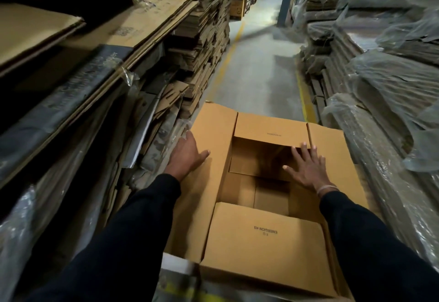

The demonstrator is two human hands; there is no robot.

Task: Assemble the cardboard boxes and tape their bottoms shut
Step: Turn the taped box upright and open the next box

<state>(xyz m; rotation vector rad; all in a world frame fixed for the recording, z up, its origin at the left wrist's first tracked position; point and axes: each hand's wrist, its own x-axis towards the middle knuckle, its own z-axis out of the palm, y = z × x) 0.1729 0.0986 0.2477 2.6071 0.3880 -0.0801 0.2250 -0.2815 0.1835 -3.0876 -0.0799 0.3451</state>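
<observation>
Cardboard box (268,197) stands opened up on the aisle floor directly below the person, its four flaps spread and the inside still showing. Right hand (306,168) lies flat, fingers straight and spread, on the right flap (332,154), gripping nothing. Left hand (186,154) presses the left flap (213,149) at its outer edge, fingers mostly straight. Near flap (263,249) and far flap (270,130) run crosswise between the hands. Judging by this, the flaps fold inward next, both hands equally near. Stacks of flattened cartons (202,40) flank the aisle.

Both hands (186,153) flat on box (263,244) flaps
</observation>
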